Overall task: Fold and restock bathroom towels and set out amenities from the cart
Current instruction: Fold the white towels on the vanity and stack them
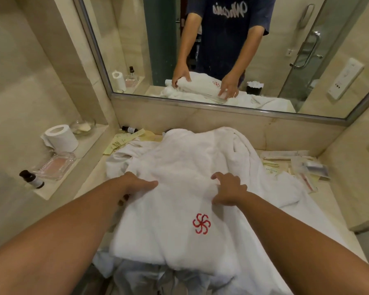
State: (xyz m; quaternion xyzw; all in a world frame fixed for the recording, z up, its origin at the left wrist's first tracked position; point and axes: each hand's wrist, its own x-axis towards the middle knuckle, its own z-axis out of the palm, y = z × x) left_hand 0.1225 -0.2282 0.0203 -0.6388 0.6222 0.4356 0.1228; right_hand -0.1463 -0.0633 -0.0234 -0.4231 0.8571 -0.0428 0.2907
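A white towel (179, 209) with a red pinwheel logo (201, 223) lies folded over a heap of white linen on the bathroom counter (328, 201). My left hand (136, 185) grips the towel's left side, thumb on top and fingers tucked under the edge. My right hand (229, 189) rests on the towel with fingers curled, bunching the cloth. Amenity packets (294, 165) lie on the counter to the right, and more packets (124, 140) lie at the back left beside a small dark bottle (130, 129).
A left ledge holds a toilet roll (60, 138), a glass bowl (82, 126), a glass soap dish (55, 166) and a small brown bottle (32, 179). A wall mirror (222, 50) behind the counter reflects a person's arms and the towel. More white linen hangs over the front edge.
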